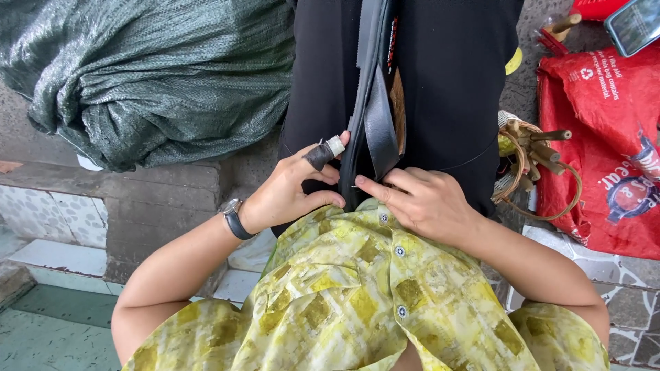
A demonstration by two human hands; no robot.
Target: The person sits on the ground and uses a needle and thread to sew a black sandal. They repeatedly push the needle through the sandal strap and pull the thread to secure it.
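Observation:
A large black bag [447, 89] stands against my lap, with a black strap [379, 117] hanging down its front seam. My left hand [295, 189] pinches the seam's edge; its index finger wears a dark and white wrap, and a dark watch sits on the wrist. My right hand [423, 199] presses on the bag's lower edge just right of the seam, and a thin needle-like tip shows at its forefinger. My yellow-green patterned shirt [357, 295] fills the foreground.
A big green woven sack [151, 75] lies at the upper left on a concrete ledge [137, 199]. A red printed bag [605, 151] lies at the right, with a bundle of wooden-handled tools [540, 154] beside it. A phone [636, 24] rests at the top right.

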